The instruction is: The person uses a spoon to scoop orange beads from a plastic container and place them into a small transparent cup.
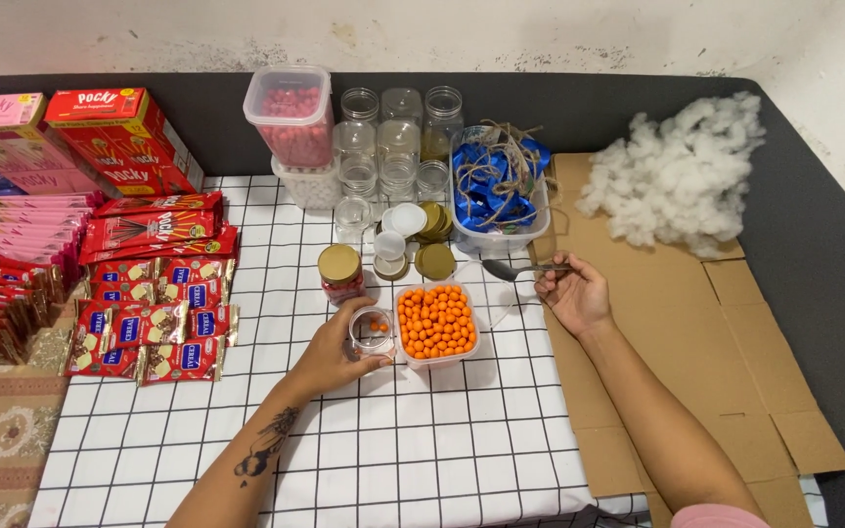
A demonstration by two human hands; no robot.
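My left hand grips a small clear glass jar that stands on the checked cloth and holds a few orange candy balls. Right beside it sits a clear tub of orange candy balls. My right hand rests on the cardboard edge and pinches the handle of a metal spoon, whose bowl points left, toward the tub. A filled jar with a gold lid stands just behind my left hand.
Empty glass jars, loose lids, a tub of red candies and a tub of blue ribbon with twine stand at the back. Snack boxes and packets fill the left. White stuffing lies on flattened cardboard at right.
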